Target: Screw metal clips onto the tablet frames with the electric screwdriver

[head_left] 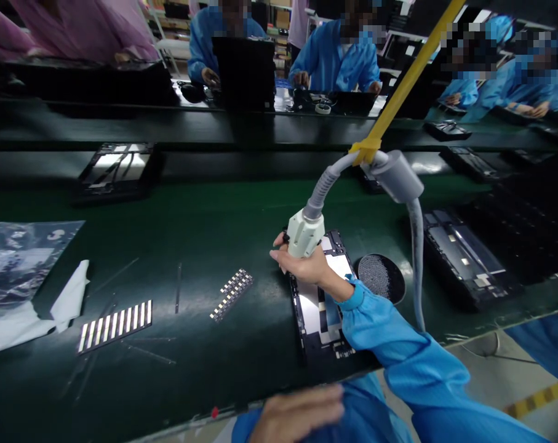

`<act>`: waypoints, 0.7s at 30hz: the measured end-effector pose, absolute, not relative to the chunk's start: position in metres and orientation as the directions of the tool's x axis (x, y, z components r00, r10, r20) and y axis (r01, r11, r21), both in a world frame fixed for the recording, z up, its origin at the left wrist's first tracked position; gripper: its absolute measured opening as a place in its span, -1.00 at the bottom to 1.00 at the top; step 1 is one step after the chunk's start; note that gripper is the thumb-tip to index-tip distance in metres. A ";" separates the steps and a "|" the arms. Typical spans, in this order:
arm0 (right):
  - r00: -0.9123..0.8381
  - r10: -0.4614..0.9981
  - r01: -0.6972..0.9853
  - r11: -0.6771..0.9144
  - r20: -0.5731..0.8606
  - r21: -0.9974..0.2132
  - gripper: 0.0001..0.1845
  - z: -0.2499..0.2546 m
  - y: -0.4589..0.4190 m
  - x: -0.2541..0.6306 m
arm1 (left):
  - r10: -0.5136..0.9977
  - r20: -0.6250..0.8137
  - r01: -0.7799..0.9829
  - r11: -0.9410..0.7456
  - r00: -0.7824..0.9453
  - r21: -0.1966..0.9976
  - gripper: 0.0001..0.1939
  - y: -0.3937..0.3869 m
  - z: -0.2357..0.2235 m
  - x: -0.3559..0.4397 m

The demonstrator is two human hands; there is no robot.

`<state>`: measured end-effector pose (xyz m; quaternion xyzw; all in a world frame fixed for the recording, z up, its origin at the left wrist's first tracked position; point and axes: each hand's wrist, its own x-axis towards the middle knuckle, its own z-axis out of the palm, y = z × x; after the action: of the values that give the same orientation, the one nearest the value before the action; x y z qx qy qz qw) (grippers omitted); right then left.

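Tool [305, 234], pale and blocky, in the right hand [301, 264]. Clock read from that hand, 12 being the far side of the worktop [191, 381]. Fingers and thumb curl firmly round the tool, its body rising at 12. Lower end hidden by the hand; cannot tell whether it touches the device beneath.

Device [309, 307]: flat, dark frame, bright panels inside, lying at the near edge. Hand and tool sit over its upper left part; most of it spreads toward 5.

Grey cord [416, 258] leaves the tool's top, passes a knot in a yellow strap [412, 67] at 1, then drops on the 3 o'clock side. Round dark dish [381, 278] at 3, just beside the device, small bits in it. Second device [467, 252] also at 3, well apart.

Left hand [297, 412] at 6, below the worktop's edge: fingers straight, badly blurred; cannot tell if it holds anything.

Between 8 and 9: small strips [232, 294], then a white-barred sheet [115, 325]. Clear bag [24, 258] at 9, torn white paper [71, 295] near it. Third device [117, 166] at 10. Co-worker in blue [338, 61] across at 12.
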<state>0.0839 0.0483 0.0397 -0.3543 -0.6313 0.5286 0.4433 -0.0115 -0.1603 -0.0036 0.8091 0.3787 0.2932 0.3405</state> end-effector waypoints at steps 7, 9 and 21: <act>-0.309 0.926 -0.053 0.212 0.218 -0.976 -0.81 0.047 0.050 0.084 | 0.700 0.534 0.655 -0.685 0.473 0.318 -0.75 -0.125 -0.006 0.011; -0.262 0.928 -0.108 0.246 0.266 -0.963 -0.76 0.059 0.051 0.094 | 0.690 0.551 0.719 -0.661 0.470 0.214 -0.76 -0.118 -0.010 0.014; -0.094 0.980 0.001 0.179 0.178 -0.984 -0.64 0.028 0.019 0.144 | 0.961 0.242 0.988 -0.146 0.130 0.049 -0.71 0.148 0.013 -0.115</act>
<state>0.1436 0.0191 0.0277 -0.4314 -0.5679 0.4738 0.5165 -0.1149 0.1484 0.0127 0.7492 0.6505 0.1085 -0.0613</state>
